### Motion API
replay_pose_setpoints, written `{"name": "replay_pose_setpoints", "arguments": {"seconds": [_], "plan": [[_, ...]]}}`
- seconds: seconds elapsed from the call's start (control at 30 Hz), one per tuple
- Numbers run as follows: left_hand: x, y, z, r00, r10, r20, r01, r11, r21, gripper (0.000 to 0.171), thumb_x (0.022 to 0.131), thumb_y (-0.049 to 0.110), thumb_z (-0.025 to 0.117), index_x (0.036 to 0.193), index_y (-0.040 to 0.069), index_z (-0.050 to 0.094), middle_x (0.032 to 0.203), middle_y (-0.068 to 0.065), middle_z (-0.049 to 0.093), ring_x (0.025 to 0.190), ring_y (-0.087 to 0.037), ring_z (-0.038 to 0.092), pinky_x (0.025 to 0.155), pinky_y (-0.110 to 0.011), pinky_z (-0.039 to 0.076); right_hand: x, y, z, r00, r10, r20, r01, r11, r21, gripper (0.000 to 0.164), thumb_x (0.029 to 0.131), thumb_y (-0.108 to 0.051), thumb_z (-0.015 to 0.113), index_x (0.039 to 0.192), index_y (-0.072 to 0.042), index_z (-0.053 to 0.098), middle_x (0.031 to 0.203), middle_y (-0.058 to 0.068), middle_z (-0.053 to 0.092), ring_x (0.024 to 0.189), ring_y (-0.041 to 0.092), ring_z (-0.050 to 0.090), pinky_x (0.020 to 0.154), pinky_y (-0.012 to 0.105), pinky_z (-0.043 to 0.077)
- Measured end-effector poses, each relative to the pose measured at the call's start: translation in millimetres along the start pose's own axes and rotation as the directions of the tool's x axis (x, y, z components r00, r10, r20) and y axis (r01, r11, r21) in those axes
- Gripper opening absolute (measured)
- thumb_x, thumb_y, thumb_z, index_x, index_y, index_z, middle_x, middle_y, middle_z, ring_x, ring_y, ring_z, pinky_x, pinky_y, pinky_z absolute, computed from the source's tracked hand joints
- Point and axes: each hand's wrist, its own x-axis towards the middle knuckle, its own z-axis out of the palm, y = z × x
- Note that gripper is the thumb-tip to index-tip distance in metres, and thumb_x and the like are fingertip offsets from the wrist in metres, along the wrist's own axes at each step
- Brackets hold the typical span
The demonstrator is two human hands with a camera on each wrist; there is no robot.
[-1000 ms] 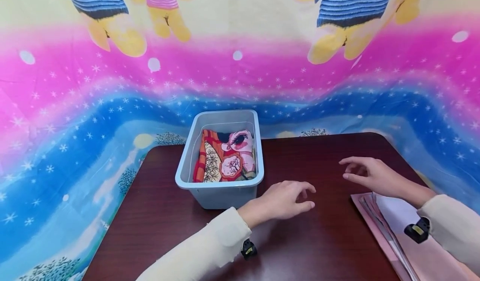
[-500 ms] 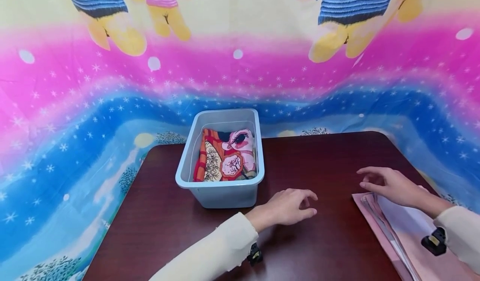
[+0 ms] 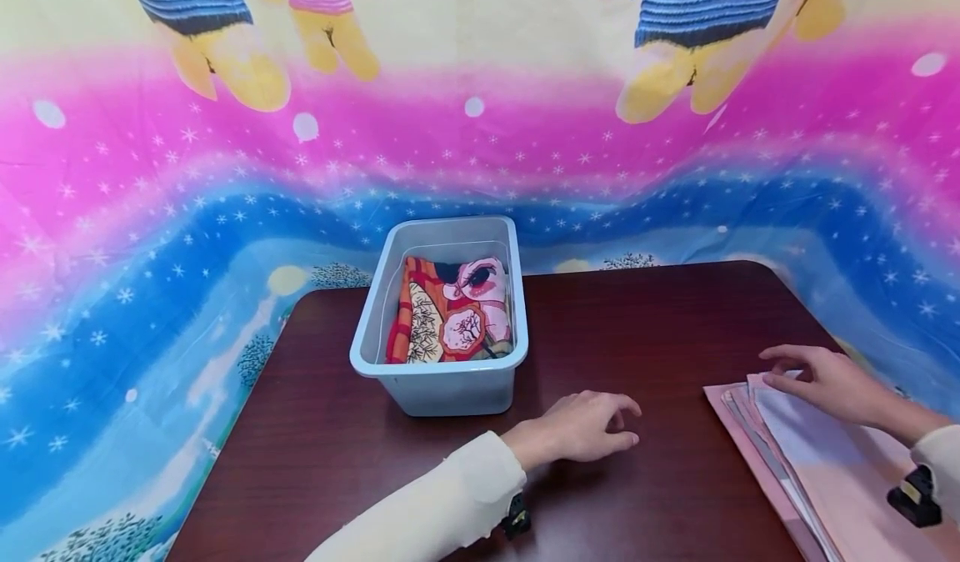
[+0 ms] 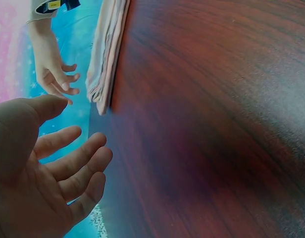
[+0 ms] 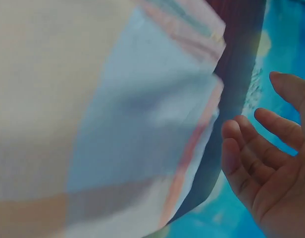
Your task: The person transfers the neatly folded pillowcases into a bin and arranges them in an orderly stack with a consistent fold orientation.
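Observation:
My right hand [image 3: 832, 383] hovers over the far end of a folded pink and white cloth [image 3: 840, 479] at the table's right side. Its fingers are loosely bent with nothing between them; in the right wrist view the hand [image 5: 271, 163] shows beside the cloth's layered edge [image 5: 192, 153]. My left hand [image 3: 581, 429] is held above the middle of the table, fingers relaxed and holding nothing. In the left wrist view that palm [image 4: 38, 188] faces the dark wood, with the cloth [image 4: 108, 54] farther off. Several stacked layers show along the cloth's left side.
A light blue plastic bin [image 3: 450, 391] stands left of my left hand, with folded patterned cloth [image 3: 450, 320] in red, orange and pink inside. The dark wooden table [image 3: 615, 320] has rounded far corners. A printed curtain [image 3: 480, 153] hangs right behind it.
My right hand has moved right, from beside the pink cloth's far end to over it. The left hand has shifted slightly right and nearer the front. Bin and cloths have stayed put.

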Motion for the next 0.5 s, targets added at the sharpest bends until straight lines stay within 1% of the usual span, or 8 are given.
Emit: {"name": "replay_pose_setpoints", "arguments": {"seconds": [0.07, 0.13, 0.17, 0.3, 0.37, 0.4, 0.47, 0.5], "plan": [[0.9, 0.7, 1.8, 1.000, -0.001, 0.005, 0.001, 1.000, 0.013, 0.036, 0.098, 0.044, 0.064, 0.133, 0.034, 0.062, 0.101, 0.019, 0.069, 0.089, 0.006, 0.061, 0.077, -0.017, 0.047, -3, 10, -1, 1.000, 0.007, 0.002, -0.007, 1.000, -0.013, 0.039, 0.094, -0.016, 0.071, 0.126, 0.005, 0.063, 0.095, 0.002, 0.072, 0.076, -0.009, 0.062, 0.060, 0.023, 0.051], [2.0, 1.5, 3.3, 1.000, -0.002, 0.009, 0.001, 1.000, 0.022, 0.036, 0.098, 0.044, 0.064, 0.133, 0.035, 0.062, 0.099, 0.020, 0.068, 0.088, 0.007, 0.060, 0.077, -0.017, 0.047, -6, 18, -2, 0.998, 0.050, 0.029, -0.049, 0.998, -0.035, 0.042, 0.095, -0.018, 0.071, 0.126, 0.008, 0.062, 0.097, 0.009, 0.072, 0.079, 0.003, 0.068, 0.061, 0.023, 0.052], [2.3, 2.0, 3.9, 1.000, -0.002, 0.012, 0.002, 1.000, 0.024, 0.036, 0.098, 0.044, 0.064, 0.133, 0.035, 0.062, 0.099, 0.020, 0.067, 0.088, 0.007, 0.060, 0.077, -0.017, 0.047, -7, 22, -3, 0.997, 0.068, 0.035, -0.066, 0.996, -0.052, 0.043, 0.095, -0.020, 0.071, 0.125, 0.009, 0.062, 0.098, 0.010, 0.072, 0.079, 0.004, 0.068, 0.061, 0.023, 0.052], [3.5, 3.8, 7.5, 1.000, -0.002, 0.021, 0.001, 0.999, 0.032, 0.036, 0.097, 0.045, 0.064, 0.132, 0.035, 0.062, 0.096, 0.020, 0.067, 0.085, 0.007, 0.059, 0.077, -0.016, 0.046, -16, 35, 0, 0.994, 0.107, 0.031, -0.103, 0.987, -0.123, 0.043, 0.094, -0.022, 0.071, 0.121, 0.010, 0.063, 0.092, 0.009, 0.071, 0.074, 0.003, 0.060, 0.059, 0.023, 0.045], [3.8, 5.1, 9.4, 1.000, -0.003, 0.027, 0.002, 0.999, 0.033, 0.035, 0.097, 0.045, 0.064, 0.131, 0.035, 0.063, 0.095, 0.021, 0.066, 0.085, 0.007, 0.059, 0.075, -0.016, 0.046, -20, 41, 2, 0.993, 0.112, 0.029, -0.107, 0.984, -0.142, 0.042, 0.094, -0.022, 0.071, 0.120, 0.010, 0.065, 0.093, 0.010, 0.072, 0.074, 0.001, 0.058, 0.060, 0.026, 0.047], [4.2, 5.8, 10.6, 1.000, -0.003, 0.028, 0.002, 0.999, 0.034, 0.035, 0.097, 0.045, 0.064, 0.131, 0.035, 0.063, 0.095, 0.022, 0.066, 0.084, 0.007, 0.059, 0.075, -0.016, 0.046, -22, 44, 3, 0.992, 0.120, 0.037, -0.113, 0.983, -0.147, 0.043, 0.094, -0.022, 0.071, 0.120, 0.012, 0.064, 0.094, 0.015, 0.073, 0.076, 0.006, 0.062, 0.062, 0.030, 0.050], [4.8, 7.7, 12.4, 1.000, -0.003, 0.031, 0.002, 1.000, 0.031, 0.035, 0.097, 0.045, 0.064, 0.131, 0.036, 0.063, 0.094, 0.022, 0.065, 0.084, 0.008, 0.059, 0.074, -0.016, 0.046, -25, 49, 4, 0.988, 0.139, 0.064, -0.129, 0.981, -0.147, 0.045, 0.094, -0.021, 0.071, 0.120, 0.015, 0.062, 0.102, 0.027, 0.072, 0.086, 0.025, 0.070, 0.068, 0.041, 0.056], [5.0, 8.5, 13.0, 1.000, -0.002, 0.031, 0.001, 1.000, 0.031, 0.035, 0.097, 0.045, 0.064, 0.131, 0.036, 0.063, 0.094, 0.022, 0.065, 0.084, 0.008, 0.059, 0.073, -0.016, 0.046, -26, 50, 4, 0.986, 0.150, 0.072, -0.137, 0.979, -0.153, 0.047, 0.094, -0.022, 0.072, 0.121, 0.016, 0.061, 0.106, 0.032, 0.070, 0.091, 0.035, 0.071, 0.071, 0.047, 0.057]]}}
